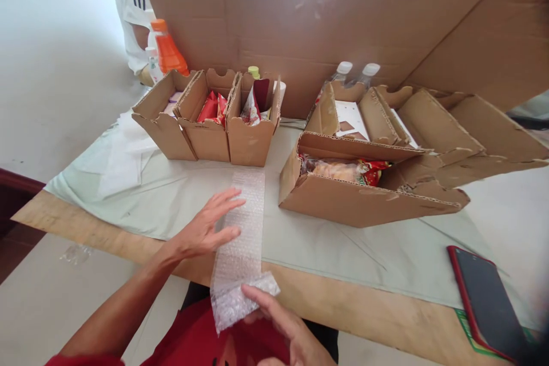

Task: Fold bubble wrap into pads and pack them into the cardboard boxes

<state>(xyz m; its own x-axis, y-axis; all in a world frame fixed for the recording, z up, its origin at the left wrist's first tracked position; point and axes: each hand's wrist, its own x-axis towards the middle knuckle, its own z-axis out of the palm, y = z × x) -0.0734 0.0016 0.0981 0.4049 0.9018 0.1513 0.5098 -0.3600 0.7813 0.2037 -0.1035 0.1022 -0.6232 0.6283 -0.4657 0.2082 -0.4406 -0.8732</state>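
Bubble wrap (246,229): One long, clear strip. The far part lies flat on the cloth (309,243), just in front of three cardboard boxes (209,143); the near part passes over the table edge (364,303).
Rolled end (240,303): Near end of the strip, bunched above the lap. Whether anything is inside cannot be told.
Left hand (210,226): Over the left side of the strip. Fingers extended and slightly apart, thumb spread from them; nothing gripped. Contact with the strip cannot be confirmed.
Right hand (283,323): Fingers closed on the right part of the rolled end, one above, others partly hidden beneath.
Wrap handling: Probably very light, soft and springy; likely to slide on cloth and unroll if released. Bubbles may pop under a hard pinch.
Hold points: Grip the rolled end lightly across its width; steady the flat part with spread fingers.
Nearby box (343,200): Right of the strip, apart from it, containing a plastic packet (338,171).
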